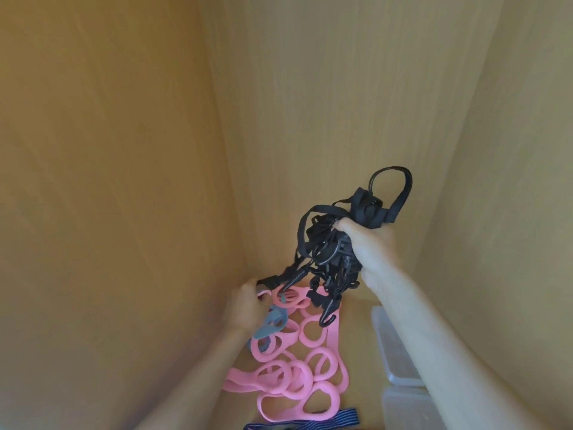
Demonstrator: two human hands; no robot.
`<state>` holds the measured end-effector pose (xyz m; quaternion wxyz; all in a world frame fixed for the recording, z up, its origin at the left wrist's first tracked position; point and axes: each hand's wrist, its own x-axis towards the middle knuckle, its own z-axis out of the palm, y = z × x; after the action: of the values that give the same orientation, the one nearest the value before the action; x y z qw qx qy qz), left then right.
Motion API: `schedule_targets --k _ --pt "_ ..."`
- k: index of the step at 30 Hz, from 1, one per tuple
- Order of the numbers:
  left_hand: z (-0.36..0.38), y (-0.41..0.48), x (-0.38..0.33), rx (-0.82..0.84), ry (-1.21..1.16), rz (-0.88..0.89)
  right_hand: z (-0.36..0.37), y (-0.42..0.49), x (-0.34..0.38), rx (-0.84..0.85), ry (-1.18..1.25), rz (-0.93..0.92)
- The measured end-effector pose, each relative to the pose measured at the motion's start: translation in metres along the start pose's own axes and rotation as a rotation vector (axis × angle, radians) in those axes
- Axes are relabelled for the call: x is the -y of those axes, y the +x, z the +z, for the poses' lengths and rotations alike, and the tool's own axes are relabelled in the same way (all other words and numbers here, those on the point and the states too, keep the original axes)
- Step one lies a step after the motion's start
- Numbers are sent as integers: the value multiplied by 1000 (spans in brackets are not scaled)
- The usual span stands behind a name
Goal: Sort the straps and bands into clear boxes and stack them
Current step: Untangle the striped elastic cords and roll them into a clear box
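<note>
In right hand [370,243], one tangle of black straps [336,240].

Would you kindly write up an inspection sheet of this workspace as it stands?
Surface: tan wooden shelf floor, mostly covered.
Job's things: tangled black hooked straps held up; pink looped band, grey band, blue striped band lying down; clear plastic boxes at right.
Clutter: nothing seen.
Grippers: right hand clutches the black straps; left hand grips a strap end by the pink band.
Cables: nothing seen.
Surroundings: wooden cabinet walls.
</note>
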<state>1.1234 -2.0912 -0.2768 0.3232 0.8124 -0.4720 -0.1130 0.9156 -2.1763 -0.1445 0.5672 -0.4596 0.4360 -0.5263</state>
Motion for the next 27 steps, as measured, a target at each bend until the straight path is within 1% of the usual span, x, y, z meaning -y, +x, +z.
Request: schedule_targets --k 2,4,8,10,14,16,20,22,25,27 --pt "0 1 -3 56 128 4 0 -3 -1 13 -17 -14" --pt "-1 3 -7 101 177 14 0 -5 -1 26 -35 -20" --pt "-1 5 -13 158 105 22 -2 -5 -3 24 -64 -26" --pt "0 5 -15 202 63 58 -3 -3 -8 5 -71 -18" --pt "-3 0 -25 356 76 159 -3 -2 -26 -33 -67 54" --pt "-6 -1 -28 406 132 193 -3 0 -35 -69 -29 111" --pt "-8 -1 -29 472 218 205 -8 7 -42 -206 107 200" --pt "-5 2 -26 476 182 188 -12 9 -44 -261 147 229" --pt "1 5 -13 358 100 131 -18 10 -38 -296 173 234" --pt "7 7 0 324 49 49 -23 13 -28 -294 186 217"
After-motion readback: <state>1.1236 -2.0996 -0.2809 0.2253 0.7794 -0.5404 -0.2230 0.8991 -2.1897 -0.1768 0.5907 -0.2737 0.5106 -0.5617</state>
